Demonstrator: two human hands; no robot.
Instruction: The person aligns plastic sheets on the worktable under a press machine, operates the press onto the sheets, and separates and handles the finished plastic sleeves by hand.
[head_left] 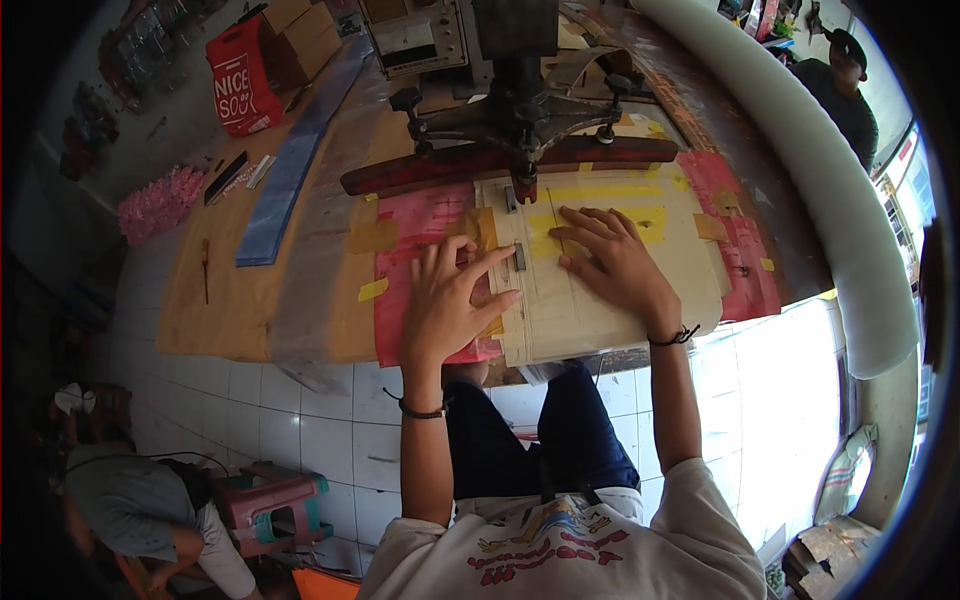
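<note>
My left hand (pixel 455 300) rests on a cream board (pixel 620 320), its fingers apart and the index fingertip at a small dark grey block (pixel 519 258). A second small grey block (pixel 511 199) sits farther back on the board. My right hand (pixel 622 268) lies flat on the board with spread fingers, over yellow tape strips (pixel 645 222) and beside a thin dark line. Red sheeting (pixel 425 222) shows at the board's left side, and more red sheeting (pixel 750 255) at its right. Neither hand appears to hold anything.
Just beyond my hands hangs a press head with a long red bar (pixel 430 170). A blue plastic strip (pixel 285 175) and a screwdriver-like tool (pixel 206 272) lie left. A big white roll (pixel 800 120) borders the right. One person (pixel 150 500) sits lower left; another (pixel 845 95) is upper right.
</note>
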